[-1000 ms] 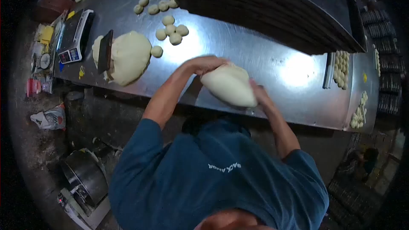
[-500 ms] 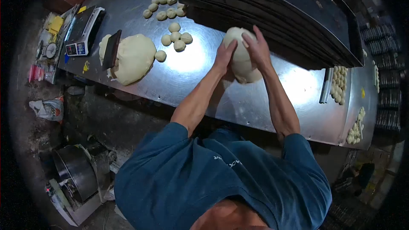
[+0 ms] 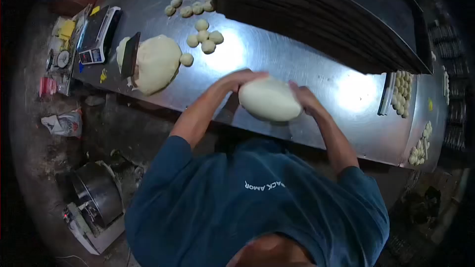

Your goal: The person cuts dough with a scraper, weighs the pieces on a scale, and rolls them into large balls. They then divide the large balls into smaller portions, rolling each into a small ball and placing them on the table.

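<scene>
A smooth, pale oval piece of dough (image 3: 269, 100) is held at the front edge of the metal table (image 3: 289, 59). My left hand (image 3: 244, 78) grips its left end, and my right hand (image 3: 306, 99) holds the right end. Most of the fingers are hidden behind the dough. To the left lies a large dough mass (image 3: 159, 64) with a flat dough scraper (image 3: 130, 55) standing against it. One small dough ball (image 3: 186, 60) touches its right side, and several more dough balls (image 3: 203, 35) sit in a cluster beyond.
A stack of dark trays (image 3: 316, 17) fills the back of the table. A digital scale (image 3: 99, 37) stands at the left. Rows of small dough pieces (image 3: 402, 94) lie right, beside a metal bar (image 3: 387, 94). A mixer bowl (image 3: 99, 193) is on the floor at lower left.
Both hands have drawn the dough back from beside the trays to the table's front edge. It has turned from lengthwise to crosswise, and the hands now hold its two ends.
</scene>
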Demonstrator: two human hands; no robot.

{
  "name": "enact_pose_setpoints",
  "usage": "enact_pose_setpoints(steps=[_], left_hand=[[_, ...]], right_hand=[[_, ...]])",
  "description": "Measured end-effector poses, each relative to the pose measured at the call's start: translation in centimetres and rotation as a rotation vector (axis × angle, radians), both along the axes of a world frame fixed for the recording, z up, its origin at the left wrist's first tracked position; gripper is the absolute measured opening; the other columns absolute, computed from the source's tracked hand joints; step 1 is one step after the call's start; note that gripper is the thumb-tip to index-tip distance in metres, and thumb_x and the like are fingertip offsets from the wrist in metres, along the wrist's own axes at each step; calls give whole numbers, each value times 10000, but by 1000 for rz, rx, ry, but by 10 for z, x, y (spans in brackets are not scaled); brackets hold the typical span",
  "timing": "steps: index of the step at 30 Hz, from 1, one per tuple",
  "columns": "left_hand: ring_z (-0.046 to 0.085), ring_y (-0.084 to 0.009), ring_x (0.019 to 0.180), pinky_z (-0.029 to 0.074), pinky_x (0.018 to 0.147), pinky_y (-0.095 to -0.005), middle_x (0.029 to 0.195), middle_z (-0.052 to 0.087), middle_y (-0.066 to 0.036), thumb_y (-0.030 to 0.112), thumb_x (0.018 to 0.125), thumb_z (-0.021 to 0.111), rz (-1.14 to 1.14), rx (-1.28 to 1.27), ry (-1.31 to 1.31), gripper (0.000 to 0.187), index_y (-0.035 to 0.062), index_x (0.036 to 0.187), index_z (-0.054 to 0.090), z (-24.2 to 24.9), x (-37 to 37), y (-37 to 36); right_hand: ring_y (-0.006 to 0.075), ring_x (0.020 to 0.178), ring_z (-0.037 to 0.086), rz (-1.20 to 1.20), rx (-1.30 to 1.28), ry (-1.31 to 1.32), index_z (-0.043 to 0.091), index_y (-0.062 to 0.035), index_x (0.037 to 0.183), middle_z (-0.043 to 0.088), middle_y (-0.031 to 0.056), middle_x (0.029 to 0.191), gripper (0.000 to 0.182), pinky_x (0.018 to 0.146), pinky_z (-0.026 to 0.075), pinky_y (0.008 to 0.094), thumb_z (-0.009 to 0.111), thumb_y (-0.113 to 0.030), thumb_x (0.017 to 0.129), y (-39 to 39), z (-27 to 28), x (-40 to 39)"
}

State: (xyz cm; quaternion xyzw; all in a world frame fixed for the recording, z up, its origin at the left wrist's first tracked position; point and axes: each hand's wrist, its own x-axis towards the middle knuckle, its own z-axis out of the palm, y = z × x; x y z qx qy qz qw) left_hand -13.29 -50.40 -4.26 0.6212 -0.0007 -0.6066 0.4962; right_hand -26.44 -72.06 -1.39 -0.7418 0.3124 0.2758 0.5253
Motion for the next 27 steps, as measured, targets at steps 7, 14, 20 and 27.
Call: enact_pose_setpoints(steps=[7, 14, 20, 27], left_hand=[[421, -276, 1255, 332, 1043, -329, 1343, 446, -191, 336, 922, 523, 365, -340, -785, 661, -18, 1415, 259, -55, -8, 13], [576, -255, 1089, 450, 963, -394, 1234, 564, -146, 443, 968, 371, 656, -858, 239, 539, 20, 1286, 474, 26, -10, -51], [544, -252, 1141, 448, 975, -395, 1291, 513, -128, 573, 959, 220, 786, -985, -72, 680, 53, 1374, 362, 89, -33, -25], [551, -239, 1133, 500, 919, -401, 1329, 467, -119, 513, 958, 329, 942, -1153, 125, 618, 89, 1407, 307, 99, -79, 72]], right_hand=[[280, 1193, 498, -248, 5, -745, 375, 6, 1364, 519, 207, 1277, 616, 1007, 372, 350, 472, -420, 930, -39, -61, 17], [277, 1156, 532, -627, 1094, -566, 430, -64, 1332, 520, 140, 1290, 657, 976, 445, 435, 330, -576, 933, 21, 2, 41], [282, 1082, 552, -762, 1251, -873, 474, -64, 1292, 533, 132, 1264, 685, 937, 461, 413, 391, -614, 892, 82, 71, 36], [285, 1033, 585, 40, 379, -1083, 432, 15, 1289, 577, 186, 1169, 635, 846, 487, 388, 509, -470, 887, 141, 110, 42]])
